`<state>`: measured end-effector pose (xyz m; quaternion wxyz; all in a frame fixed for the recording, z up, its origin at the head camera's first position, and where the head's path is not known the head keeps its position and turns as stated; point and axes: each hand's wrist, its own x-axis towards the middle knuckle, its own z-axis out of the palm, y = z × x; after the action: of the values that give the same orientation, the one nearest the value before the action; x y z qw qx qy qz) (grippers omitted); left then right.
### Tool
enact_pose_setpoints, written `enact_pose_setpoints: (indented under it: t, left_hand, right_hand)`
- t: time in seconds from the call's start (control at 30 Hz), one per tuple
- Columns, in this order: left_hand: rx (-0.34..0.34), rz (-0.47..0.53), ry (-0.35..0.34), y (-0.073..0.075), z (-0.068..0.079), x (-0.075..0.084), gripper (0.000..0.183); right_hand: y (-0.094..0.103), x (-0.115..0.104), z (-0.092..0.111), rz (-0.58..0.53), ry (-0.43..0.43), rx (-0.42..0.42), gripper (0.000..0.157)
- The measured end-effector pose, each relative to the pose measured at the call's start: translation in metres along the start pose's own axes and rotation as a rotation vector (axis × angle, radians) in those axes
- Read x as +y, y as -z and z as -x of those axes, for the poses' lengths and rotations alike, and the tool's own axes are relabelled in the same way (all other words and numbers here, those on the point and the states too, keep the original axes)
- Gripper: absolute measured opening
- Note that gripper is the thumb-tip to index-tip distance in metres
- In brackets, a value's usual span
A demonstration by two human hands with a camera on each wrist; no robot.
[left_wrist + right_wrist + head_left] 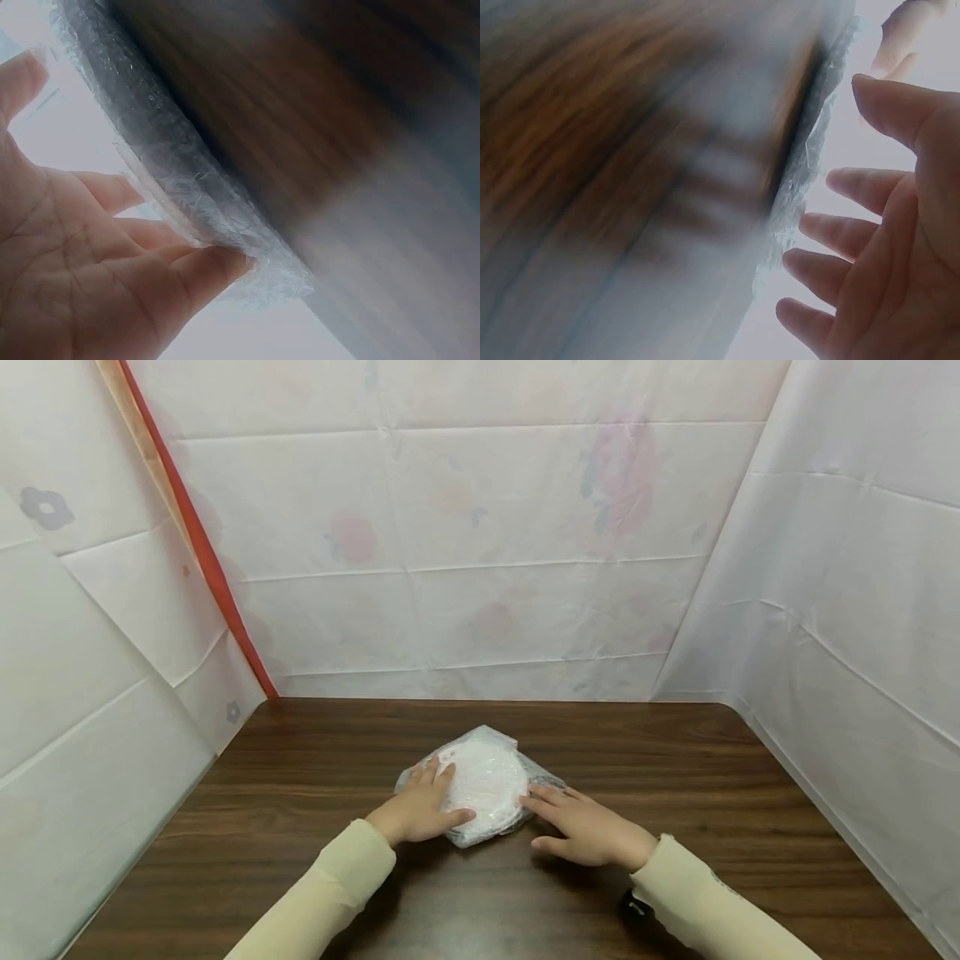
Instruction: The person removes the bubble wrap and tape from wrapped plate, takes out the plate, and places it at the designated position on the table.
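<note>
A round white object wrapped in clear bubble wrap (483, 785) lies flat on the brown wooden table. Its contents are blurred by the plastic, though a pale disc shape shows through. My left hand (417, 810) rests on its left side with fingers spread, the thumb along the front edge. In the left wrist view the fingertips touch the crinkled wrap (180, 161). At the package's right edge is my right hand (588, 831), fingers straight and apart, the fingertips right at the wrap. From the right wrist, the palm shows with nothing gripped.
The wood-grain table (330, 743) reaches back to a white sheet with faded pink prints (480, 527). White sheets also hang at both sides, and a red strip (198, 539) runs down the left corner. A black band (636, 907) sits below the right cuff.
</note>
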<state>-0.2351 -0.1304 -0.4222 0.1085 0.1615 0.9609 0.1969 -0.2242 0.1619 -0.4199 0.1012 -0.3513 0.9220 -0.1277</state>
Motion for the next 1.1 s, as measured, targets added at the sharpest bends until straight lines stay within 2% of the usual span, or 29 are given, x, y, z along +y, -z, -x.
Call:
enact_pose_setpoints:
  t: [0.4,0.7,0.8,1.1]
  left_hand:
    - [-0.005,-0.015,-0.015,-0.01,-0.008,0.017,0.094]
    - [-0.006,-0.019,-0.01,-0.012,-0.008,0.021,0.094]
    - [0.006,-0.034,-0.015,-0.011,-0.007,0.021,0.094]
    - [0.097,-0.091,-0.053,-0.011,-0.003,0.027,0.09]
  right_hand:
    - [0.004,0.012,0.017,-0.054,-0.008,0.019,0.06]
    - [0.005,0.016,0.019,-0.07,0.023,0.073,0.052]
    - [0.006,0.016,0.016,-0.061,0.032,0.134,0.048]
    - [0.009,0.01,-0.002,0.022,0.031,0.403,0.032]
